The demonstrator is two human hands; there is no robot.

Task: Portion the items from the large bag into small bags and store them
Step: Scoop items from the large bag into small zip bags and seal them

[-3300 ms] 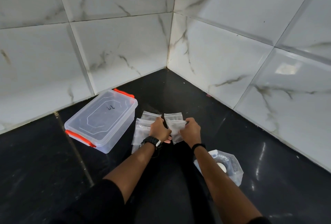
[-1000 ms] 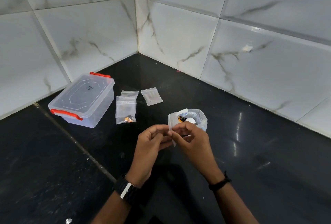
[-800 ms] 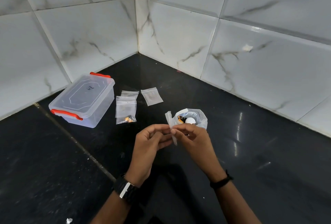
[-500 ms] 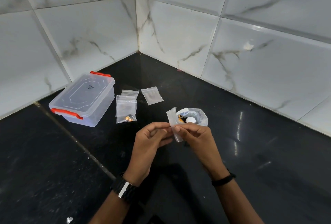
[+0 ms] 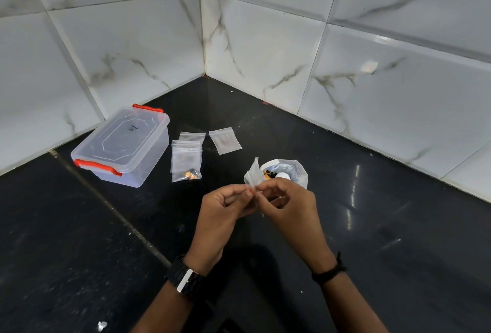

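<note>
Leftmost, a clear plastic storage box with a snapped-on lid and orange-red latches [image 5: 121,146] sits on the glossy black stone floor [image 5: 79,226] near the white marble-patterned wall tiles [image 5: 132,48]; it looks closed, so nothing is being stored yet. Just to its right lies a small overlapping stack of clear zip-top pouches [image 5: 186,157], the front one with a few orange and dark bits at its bottom, and a lone empty clear pouch [image 5: 225,140] lies slightly apart beyond it. Nearer the person, the left hand [image 5: 220,215] and the right hand [image 5: 289,207] meet at fingertips, each pinching one side of a small clear zip-top bag [image 5: 252,175] held upright above the floor. The fingers are curled and close together, seemingly working its mouth apart. Touching or just behind the right hand stands the large clear bag with its rim rolled down [image 5: 295,173], holding orange, dark and white pieces. The step in hand appears to be opening a fresh pouch. Next, one hand likely has to keep the mouth open while the other reaches into the large bag for a portion.
</note>
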